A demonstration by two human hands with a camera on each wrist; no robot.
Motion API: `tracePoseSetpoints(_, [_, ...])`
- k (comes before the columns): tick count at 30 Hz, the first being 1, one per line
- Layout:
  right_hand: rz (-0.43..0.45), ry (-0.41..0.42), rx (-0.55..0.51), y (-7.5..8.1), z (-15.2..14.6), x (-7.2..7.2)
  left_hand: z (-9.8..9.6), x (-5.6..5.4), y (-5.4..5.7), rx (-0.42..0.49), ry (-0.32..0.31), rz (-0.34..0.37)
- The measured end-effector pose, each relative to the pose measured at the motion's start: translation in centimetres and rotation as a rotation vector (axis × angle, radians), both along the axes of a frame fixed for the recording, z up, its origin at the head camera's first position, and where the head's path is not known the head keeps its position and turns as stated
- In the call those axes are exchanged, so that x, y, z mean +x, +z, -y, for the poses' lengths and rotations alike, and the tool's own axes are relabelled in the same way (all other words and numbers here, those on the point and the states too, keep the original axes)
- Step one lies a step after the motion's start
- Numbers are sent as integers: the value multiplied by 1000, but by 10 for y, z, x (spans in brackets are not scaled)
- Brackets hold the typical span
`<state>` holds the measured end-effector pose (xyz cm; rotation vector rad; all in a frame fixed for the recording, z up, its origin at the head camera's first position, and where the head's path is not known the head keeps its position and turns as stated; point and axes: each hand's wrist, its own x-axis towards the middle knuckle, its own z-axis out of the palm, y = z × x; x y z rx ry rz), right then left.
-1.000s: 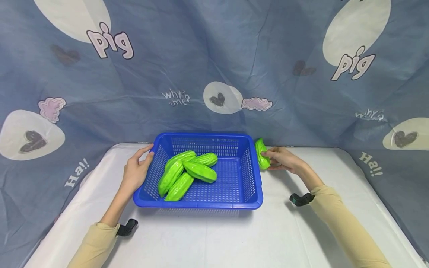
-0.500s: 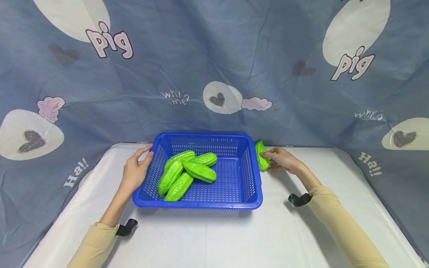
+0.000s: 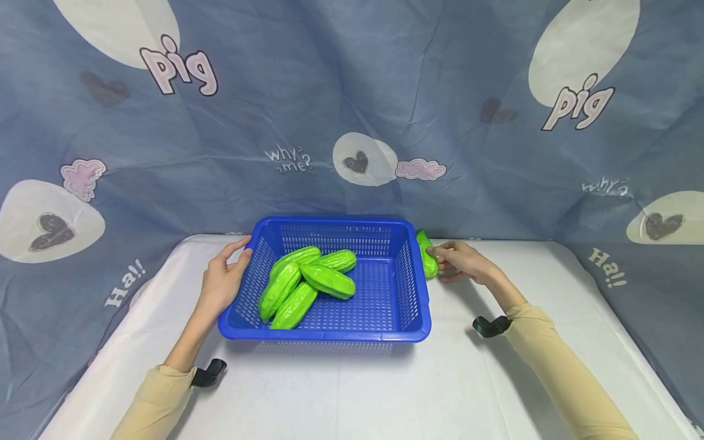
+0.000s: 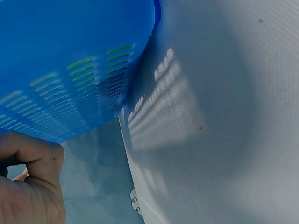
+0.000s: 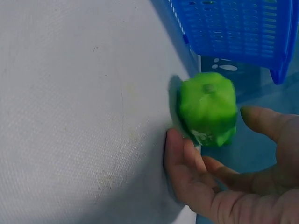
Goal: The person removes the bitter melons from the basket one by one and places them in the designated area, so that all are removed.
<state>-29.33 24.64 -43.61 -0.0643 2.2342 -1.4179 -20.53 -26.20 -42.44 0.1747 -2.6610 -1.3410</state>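
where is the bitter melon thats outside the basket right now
In the head view, that bitter melon is just outside the right wall of the blue plastic basket, between the basket and the right hand.

Basket (image 3: 324, 336): smooth plastic. Gourds (image 3: 328, 282): glossy, bumpy. Tablecloth (image 3: 341, 397): matt, textured. Backdrop (image 3: 473, 55): creased cloth.

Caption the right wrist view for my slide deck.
Right hand at a ridged green gourd with rounded end, beside a blue slotted plastic basket.
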Motion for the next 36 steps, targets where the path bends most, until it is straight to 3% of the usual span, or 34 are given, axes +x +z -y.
tracePoseSetpoints(17, [5,15,28,4,-6,-1,0,0,-1,-6,10,-8])
tracePoseSetpoints(36, [-83,39,44,38,-13,2,0,0,-1,-13,13,-10])
